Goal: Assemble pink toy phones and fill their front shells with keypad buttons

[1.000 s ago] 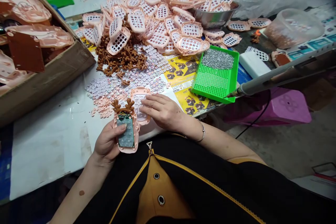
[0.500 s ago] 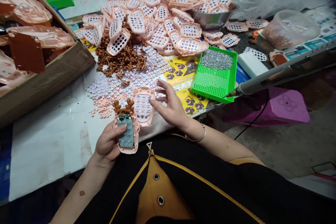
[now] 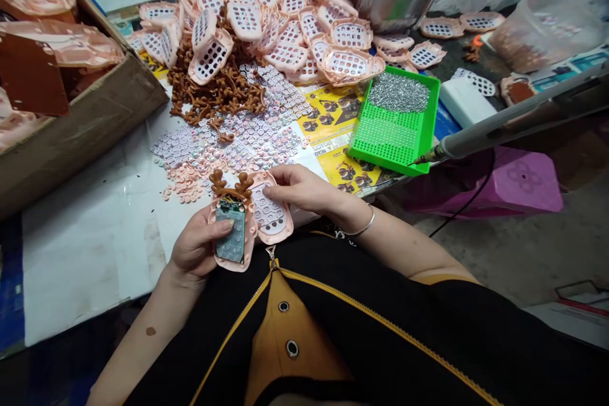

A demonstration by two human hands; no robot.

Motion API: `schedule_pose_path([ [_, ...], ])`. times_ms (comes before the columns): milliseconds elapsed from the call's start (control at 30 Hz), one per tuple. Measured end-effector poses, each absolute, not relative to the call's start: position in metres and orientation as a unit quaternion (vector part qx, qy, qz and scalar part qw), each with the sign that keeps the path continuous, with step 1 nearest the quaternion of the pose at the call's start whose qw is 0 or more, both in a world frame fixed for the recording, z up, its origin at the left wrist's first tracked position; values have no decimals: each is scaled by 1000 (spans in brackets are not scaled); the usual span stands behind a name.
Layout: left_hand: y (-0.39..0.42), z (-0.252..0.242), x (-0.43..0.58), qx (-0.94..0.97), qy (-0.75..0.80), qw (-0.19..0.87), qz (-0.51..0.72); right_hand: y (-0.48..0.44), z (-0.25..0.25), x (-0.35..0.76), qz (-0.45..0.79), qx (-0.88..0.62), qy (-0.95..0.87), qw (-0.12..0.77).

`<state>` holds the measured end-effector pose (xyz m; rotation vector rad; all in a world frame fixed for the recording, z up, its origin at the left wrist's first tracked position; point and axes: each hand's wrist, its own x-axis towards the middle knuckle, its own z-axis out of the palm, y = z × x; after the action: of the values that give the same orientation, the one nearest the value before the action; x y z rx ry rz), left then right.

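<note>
My left hand (image 3: pixel 200 241) is closed on a pink toy phone half (image 3: pixel 231 264) fitted with a green circuit board and a grey button pad, the thumb lying on the pad. Brown antlers (image 3: pixel 231 184) stick out of its top end. Right beside it, my right hand (image 3: pixel 297 189) pinches the upper edge of a second pink casing half (image 3: pixel 272 212), which has white keys set in its inner side. The two halves lie side by side at the table's front edge, their edges meeting or overlapping. My right fingertips are partly hidden behind the second half.
Loose white keys (image 3: pixel 266 133), small pink rings (image 3: pixel 188 184) and brown antler pieces (image 3: pixel 209 92) lie ahead. Behind is a heap of pink casings (image 3: pixel 245 16). A green tray (image 3: pixel 380 146) of screws stands right, near an electric screwdriver (image 3: pixel 442 151). A cardboard box (image 3: pixel 109 101) is left.
My right hand has come down and closed on the casing half with keys, which has shifted slightly toward me. My left hand keeps hold of the circuit-board half.
</note>
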<state>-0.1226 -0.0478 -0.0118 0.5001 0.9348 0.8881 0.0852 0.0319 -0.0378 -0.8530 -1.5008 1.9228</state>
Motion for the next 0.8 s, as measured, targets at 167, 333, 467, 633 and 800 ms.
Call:
schedule_pose_path([
  [167,-45,-11,-119,203,453,749,440,33,-41,86,659,-345,-594,306],
  [333,-44,-10,-125,202,443,742,462,64,-39,122,363,-484,-721,338],
  [467,-44,-10,-126,194,445,740,465,93,-49,138,151,-562,-794,176],
  [633,-45,-10,-127,175,451,740,467,102,-59,135,95,-573,-806,113],
  [800,-45,-11,-131,182,455,728,479,91,-57,146,112,-580,-795,135],
])
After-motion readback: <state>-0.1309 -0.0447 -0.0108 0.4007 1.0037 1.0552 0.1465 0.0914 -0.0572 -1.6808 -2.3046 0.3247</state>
